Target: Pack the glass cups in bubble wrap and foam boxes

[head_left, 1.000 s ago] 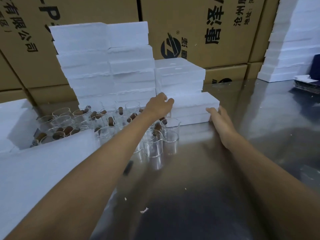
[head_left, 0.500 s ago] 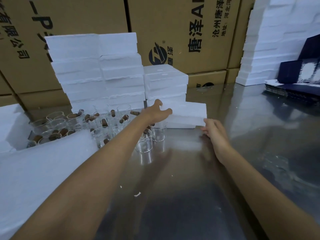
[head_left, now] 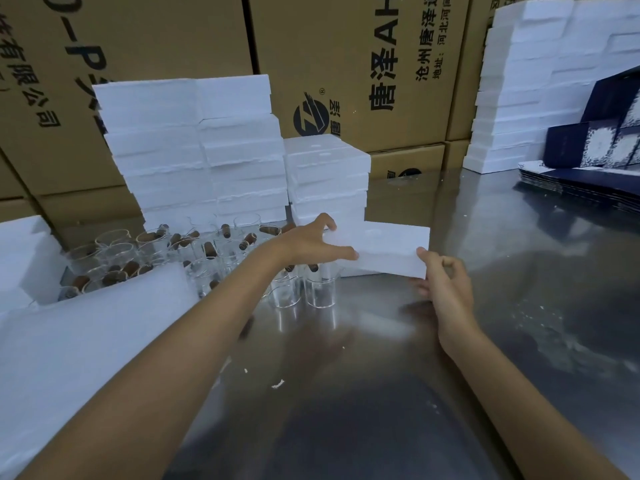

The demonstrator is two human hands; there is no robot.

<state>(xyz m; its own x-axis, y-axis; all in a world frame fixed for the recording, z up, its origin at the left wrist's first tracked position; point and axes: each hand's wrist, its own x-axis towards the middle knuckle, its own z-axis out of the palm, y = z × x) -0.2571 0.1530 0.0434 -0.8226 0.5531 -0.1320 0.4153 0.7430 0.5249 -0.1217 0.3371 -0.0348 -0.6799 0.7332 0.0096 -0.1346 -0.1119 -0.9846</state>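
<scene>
Both hands grasp one foam box (head_left: 388,249): left hand (head_left: 311,245) and right hand (head_left: 445,282) at opposite ends; level carrying clears the glass cups (head_left: 320,289) below the left hand.

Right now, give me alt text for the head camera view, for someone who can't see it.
Both hands hold a white foam box above a steel table, the left hand gripping its left end and the right hand its right corner. Glass cups stand on the left, in front of stacked foam boxes and cardboard cartons.

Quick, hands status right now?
Left hand: gripping the foam box at its left end.
Right hand: pinching the same box's right corner.
</scene>
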